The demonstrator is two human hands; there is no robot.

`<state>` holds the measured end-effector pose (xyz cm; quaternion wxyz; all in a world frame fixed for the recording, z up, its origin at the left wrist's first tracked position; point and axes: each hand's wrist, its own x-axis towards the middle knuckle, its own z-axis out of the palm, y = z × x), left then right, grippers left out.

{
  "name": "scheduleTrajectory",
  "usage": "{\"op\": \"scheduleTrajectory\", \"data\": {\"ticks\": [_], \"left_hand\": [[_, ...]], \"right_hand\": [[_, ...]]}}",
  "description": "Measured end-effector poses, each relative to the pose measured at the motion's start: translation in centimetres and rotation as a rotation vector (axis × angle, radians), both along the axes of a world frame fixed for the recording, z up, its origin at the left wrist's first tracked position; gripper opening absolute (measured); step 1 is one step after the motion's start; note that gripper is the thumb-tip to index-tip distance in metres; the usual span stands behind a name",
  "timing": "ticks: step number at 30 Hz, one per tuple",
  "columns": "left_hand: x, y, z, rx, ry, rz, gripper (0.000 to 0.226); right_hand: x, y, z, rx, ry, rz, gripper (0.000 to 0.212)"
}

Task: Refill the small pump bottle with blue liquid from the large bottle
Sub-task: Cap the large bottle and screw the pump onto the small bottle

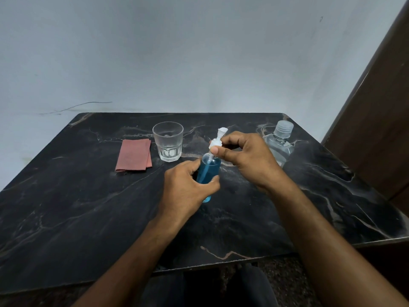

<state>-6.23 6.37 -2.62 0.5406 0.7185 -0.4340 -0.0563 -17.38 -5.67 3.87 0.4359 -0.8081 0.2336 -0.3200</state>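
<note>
The small pump bottle is clear plastic, holds blue liquid and stands upright near the middle of the dark marble table. My left hand wraps around its lower body. My right hand pinches the white pump head at the collar, with the nozzle sticking up above my fingers. The large bottle is clear with a ribbed cap and stands behind my right hand at the back right, partly hidden; it looks almost colourless.
An empty faceted drinking glass stands at the back centre. A folded reddish cloth lies to its left. A wall runs behind the table and a brown door or panel rises at the right.
</note>
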Motion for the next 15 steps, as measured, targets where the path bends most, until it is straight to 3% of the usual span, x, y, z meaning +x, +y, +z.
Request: {"op": "scheduleTrajectory", "data": {"ticks": [6,11,15], "left_hand": [[-0.06,0.10,0.37,-0.022,0.005,-0.009,0.027],[-0.01,-0.01,0.28,-0.010,-0.010,-0.002,0.026],[-0.07,-0.06,0.15,-0.038,-0.015,0.023,0.027]], "right_hand": [[-0.41,0.02,1.00,-0.067,0.130,0.060,0.017],[-0.27,0.19,0.74,-0.092,0.086,0.025,0.017],[-0.02,0.20,0.41,0.006,0.015,-0.003,0.019]]}}
